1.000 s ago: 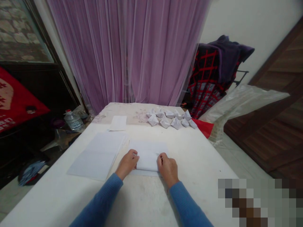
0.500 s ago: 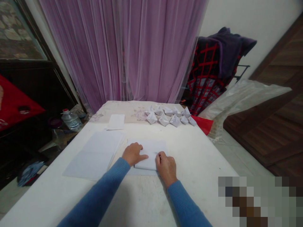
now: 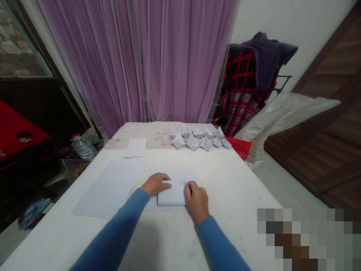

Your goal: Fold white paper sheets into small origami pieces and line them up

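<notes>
A folded white paper [image 3: 171, 195] lies on a flat white sheet [image 3: 180, 174] near the middle of the table. My left hand [image 3: 156, 183] rests on the folded paper's left side, thumb and fingers apart. At its right edge, my right hand [image 3: 196, 199] pinches the paper between curled fingers and thumb. To the left lies a stack of large white sheets [image 3: 108, 188]. Beyond that is a smaller white paper piece [image 3: 135, 147]. Several folded paper shapes [image 3: 192, 143] stand in two rows at the table's far right.
The white table [image 3: 225, 226] has a floral cloth [image 3: 158, 131] at its far end. A water bottle [image 3: 84, 146] stands off the left side. Past the right edge are a red item [image 3: 239, 148] and a translucent plastic sheet [image 3: 282, 113]. Purple curtains [image 3: 180, 64] hang behind.
My left hand has shifted slightly left along the folded paper, showing more of its surface. My right hand keeps its pinch at the right edge. The view has turned slightly.
</notes>
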The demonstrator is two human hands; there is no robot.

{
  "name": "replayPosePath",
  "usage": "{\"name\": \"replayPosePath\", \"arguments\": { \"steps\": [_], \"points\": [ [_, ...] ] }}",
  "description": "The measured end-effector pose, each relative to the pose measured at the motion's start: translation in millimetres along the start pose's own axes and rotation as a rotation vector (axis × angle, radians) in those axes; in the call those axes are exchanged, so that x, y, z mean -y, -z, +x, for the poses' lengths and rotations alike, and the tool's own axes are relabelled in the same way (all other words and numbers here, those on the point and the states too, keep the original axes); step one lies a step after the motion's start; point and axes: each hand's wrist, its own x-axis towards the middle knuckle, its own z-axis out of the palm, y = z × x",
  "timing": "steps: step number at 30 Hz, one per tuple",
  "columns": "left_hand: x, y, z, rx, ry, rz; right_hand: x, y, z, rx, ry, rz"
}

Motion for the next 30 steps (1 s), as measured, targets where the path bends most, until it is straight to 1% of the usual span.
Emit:
{"name": "replayPosePath", "arguments": {
  "steps": [3,4,5,7,9,10,12,15,19,22,25,30],
  "points": [
    [-0.7,1.6,-11.7,-0.028,-0.031,-0.095,-6.6,0.9,4.7,-0.094,-0.066,0.326],
    [-0.8,1.4,-15.2,-0.044,-0.042,-0.152,-8.6,1.3,7.0,-0.105,-0.102,0.434],
    [-0.7,1.0,-18.2,-0.061,-0.051,-0.208,-10.1,1.9,9.6,-0.089,-0.139,0.534],
    [-0.4,-0.6,-21.4,-0.081,-0.060,-0.305,-11.2,4.0,15.1,0.020,-0.193,0.699],
    [-0.1,-2.5,-21.0,-0.087,-0.059,-0.349,-9.4,7.5,20.7,0.149,-0.205,0.805],
    [0.1,-3.5,-19.8,-0.090,-0.058,-0.356,-7.7,9.6,23.6,0.196,-0.205,0.835],
    [0.9,-5.8,-15.9,-0.098,-0.056,-0.355,-3.6,13.5,29.1,0.239,-0.206,0.857],
    [4.1,-11.3,-9.8,-0.155,-0.024,-0.375,0.5,15.9,35.7,0.234,-0.213,0.855],
    [12.1,-23.0,-6.3,-0.280,0.054,-0.519,-2.2,12.3,37.9,0.193,-0.245,0.865],
    [16.8,-31.5,-6.6,-0.263,0.098,-0.697,-8.5,8.9,36.4,0.152,-0.313,0.876],
    [18.7,-37.7,-6.4,-0.240,0.151,-0.857,-13.5,7.1,35.2,0.146,-0.365,0.903],
    [20.3,-43.2,-3.8,-0.271,0.185,-0.917,-15.5,5.1,34.2,0.148,-0.422,0.933]
  ]
}}
